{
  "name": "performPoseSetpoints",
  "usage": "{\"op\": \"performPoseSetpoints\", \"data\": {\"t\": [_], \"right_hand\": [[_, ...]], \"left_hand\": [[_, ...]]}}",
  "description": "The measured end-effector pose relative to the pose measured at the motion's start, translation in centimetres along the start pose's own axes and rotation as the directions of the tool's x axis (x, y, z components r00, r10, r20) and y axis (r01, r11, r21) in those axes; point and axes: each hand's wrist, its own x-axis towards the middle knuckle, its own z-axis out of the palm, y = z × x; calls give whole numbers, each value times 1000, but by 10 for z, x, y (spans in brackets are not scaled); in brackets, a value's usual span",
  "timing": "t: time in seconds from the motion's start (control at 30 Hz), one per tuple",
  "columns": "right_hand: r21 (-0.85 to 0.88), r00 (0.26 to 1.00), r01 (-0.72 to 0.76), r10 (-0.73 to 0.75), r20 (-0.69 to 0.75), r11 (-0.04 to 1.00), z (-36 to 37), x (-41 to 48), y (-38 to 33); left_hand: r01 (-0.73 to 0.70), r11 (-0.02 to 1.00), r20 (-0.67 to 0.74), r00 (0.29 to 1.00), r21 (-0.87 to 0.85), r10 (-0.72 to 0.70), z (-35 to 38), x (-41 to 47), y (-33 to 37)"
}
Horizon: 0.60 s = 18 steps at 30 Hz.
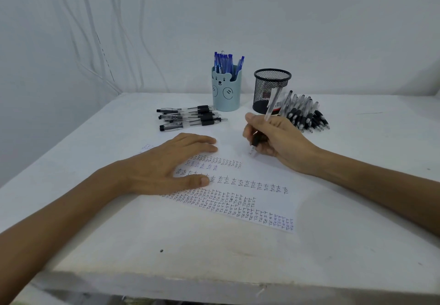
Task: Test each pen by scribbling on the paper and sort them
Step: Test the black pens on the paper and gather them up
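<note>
I see my right hand [273, 138] gripping 1 clear pen [264, 123] with a black grip, fingers [248, 135] wrapped tight around the lower barrel, tip down at the paper [269, 176] just right of the top written row; I cannot tell if it touches. My left hand [166, 164] lies flat on the paper's left part, fingers spread and holding nothing. The paper lies in the middle of the desk [166, 240], covered in rows of test words. Behind it stand 2 holders: a teal bear cup [225, 90] with about 7 blue pens [225, 62], and a black mesh cup [271, 88]. Left of the bear cup lie about 6 black pens [190, 116]; a larger pile of black pens [304, 114], too bunched to count, lies right of the mesh cup.
</note>
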Motion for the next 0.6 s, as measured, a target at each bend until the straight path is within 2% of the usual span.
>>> {"op": "performPoseSetpoints", "data": {"t": [0.1, 0.27, 0.47, 0.6], "right_hand": [[33, 1000, -10, 10, 1, 999, -1, 0, -2], [291, 989, -102, 129, -75, 951, 1, 0, -12], [194, 993, -35, 56, -105, 980, -11, 2, -25], [104, 962, -6, 34, -272, 995, -30, 11, -37]], "left_hand": [[-2, 1000, -11, 1000, -8, 2, 0, 0, 0], [-8, 1000, -11, 1000, -26, 8, -1, 1, 0], [-14, 1000, -18, 1000, -21, 13, 0, 0, -1], [-9, 1000, -14, 1000, -30, 8, 0, 1, -1]]}}
